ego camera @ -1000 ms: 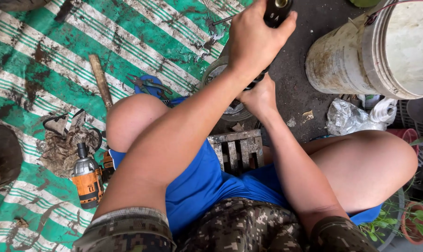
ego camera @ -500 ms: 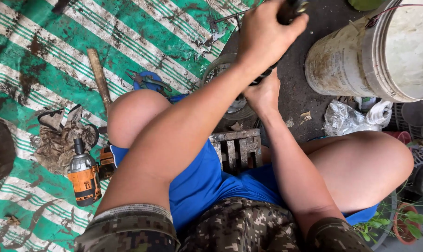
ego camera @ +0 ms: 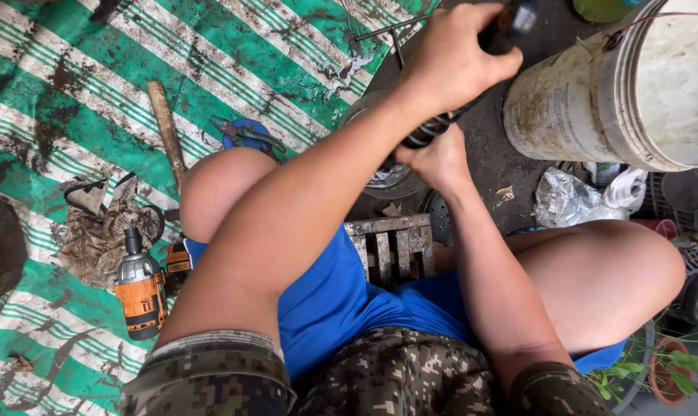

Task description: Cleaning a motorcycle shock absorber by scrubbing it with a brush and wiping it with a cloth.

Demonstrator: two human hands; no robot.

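Lying at far left on the green striped tarp: an orange cordless drill, a crumpled rag, a wooden handle, blue-grip pliers. Centre, a small slatted stool between the knees. Left hand closed around the dark upper end of a shock absorber; right hand fisted just below, gripping its black coil spring. Dirty white bucket at right, crumpled plastic bag beneath it.

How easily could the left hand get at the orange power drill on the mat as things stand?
Probably not straight away: the left hand grips a black handle up front, while the orange drill lies unobstructed beside the left knee, on the mat.
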